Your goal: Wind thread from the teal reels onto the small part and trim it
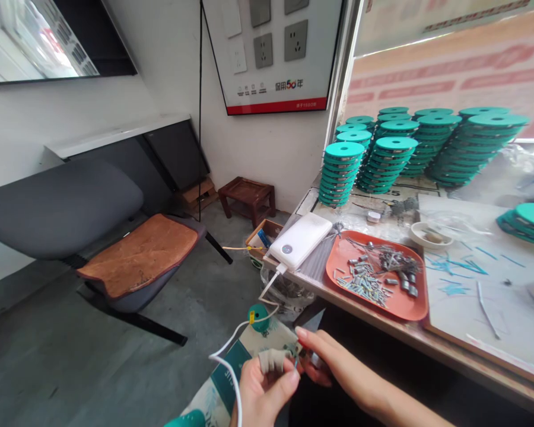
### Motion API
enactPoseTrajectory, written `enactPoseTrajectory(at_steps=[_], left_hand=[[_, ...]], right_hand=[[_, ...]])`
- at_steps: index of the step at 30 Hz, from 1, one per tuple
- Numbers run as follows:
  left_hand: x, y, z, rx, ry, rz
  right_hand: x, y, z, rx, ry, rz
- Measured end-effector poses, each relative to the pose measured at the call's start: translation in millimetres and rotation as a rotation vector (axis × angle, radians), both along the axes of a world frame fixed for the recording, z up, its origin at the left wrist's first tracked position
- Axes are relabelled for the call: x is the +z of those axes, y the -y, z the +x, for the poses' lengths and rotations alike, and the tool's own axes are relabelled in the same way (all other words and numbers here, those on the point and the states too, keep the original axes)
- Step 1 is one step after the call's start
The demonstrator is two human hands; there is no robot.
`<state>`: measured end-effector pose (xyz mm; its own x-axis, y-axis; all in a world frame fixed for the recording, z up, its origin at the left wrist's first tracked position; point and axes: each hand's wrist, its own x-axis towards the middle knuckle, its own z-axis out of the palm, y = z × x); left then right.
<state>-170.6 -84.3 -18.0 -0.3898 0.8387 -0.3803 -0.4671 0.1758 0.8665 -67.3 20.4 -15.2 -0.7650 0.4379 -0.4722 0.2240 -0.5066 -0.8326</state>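
Observation:
At the bottom of the view my left hand is closed in a pinch on a small grey ribbed piece. My right hand comes in from the right, its fingers pinched together against the same small piece, with a thin teal strip between the fingertips. A white cable runs past my left hand up to a white power bank at the table's corner. A small teal round part hangs just above my hands.
An orange tray of small metal parts lies on the wooden table. Stacks of teal discs stand behind it. A grey chair, a low wooden stool and a cardboard box stand on the floor to the left.

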Motion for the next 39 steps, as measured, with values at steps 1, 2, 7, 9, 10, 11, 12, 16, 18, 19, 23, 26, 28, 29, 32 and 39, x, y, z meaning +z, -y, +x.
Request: enactPoseTrajectory(at_steps=[1, 2, 7, 9, 10, 11, 12, 16, 18, 19, 23, 26, 28, 29, 32, 39], left_hand=[[0.8, -0.3, 0.3, 0.012, -0.006, -0.007], [1.1, -0.4, 0.4, 0.025, -0.015, -0.015], [-2.4, 0.1, -0.8, 0.056, -0.043, -0.049], [-3.6, 0.1, -1.3, 0.053, -0.052, -0.055], [-3.6, 0.0, -1.3, 0.051, -0.05, -0.055], [-3.2, -0.3, -1.2, 0.051, -0.044, -0.055], [-2.5, -0.6, -1.1, 0.052, -0.037, -0.053], [1.8, -1.7, 0.1, 0.057, -0.027, -0.044], [4.2, -2.2, 0.7, 0.05, -0.037, -0.037], [5.2, -2.4, 0.9, 0.05, -0.038, -0.036], [6.8, -2.9, 1.5, 0.067, -0.03, -0.047], [3.6, -2.2, 1.1, 0.071, -0.04, -0.051], [0.2, -1.6, 1.0, 0.096, -0.06, -0.058], [-1.3, -1.6, 1.1, 0.114, -0.066, -0.061], [-4.2, -3.8, 3.0, 0.155, -0.06, -0.051], [-3.6, -27.9, 20.1, 0.027, -0.053, 0.151]], right_hand=[[0.1, 0.7, -1.2, 0.001, 0.016, -0.007], [0.5, 1.5, -2.4, -0.005, 0.028, -0.014], [2.6, 4.9, -7.0, -0.022, 0.054, -0.043], [1.8, 5.5, -7.8, -0.016, 0.057, -0.045], [1.0, 5.7, -8.2, -0.013, 0.058, -0.044], [0.1, 5.9, -8.4, -0.011, 0.06, -0.042], [-0.8, 6.1, -8.6, -0.01, 0.062, -0.039], [-1.7, 6.2, -7.6, -0.003, 0.058, -0.02], [-0.2, 5.8, -6.7, 0.011, 0.051, -0.009], [0.5, 5.5, -6.5, 0.016, 0.047, -0.004], [-3.2, 7.2, -8.3, 0.009, 0.031, 0.006], [-9.4, 10.4, -6.7, 0.007, 0.002, 0.013], [-4.7, 7.4, 0.9, -0.017, -0.044, 0.025], [2.5, 2.1, 7.1, -0.046, -0.078, 0.066], [41.6, -33.1, 29.2, -0.17, -0.121, 0.439], [98.5, -151.1, 33.1, -0.163, 0.715, 1.464]])
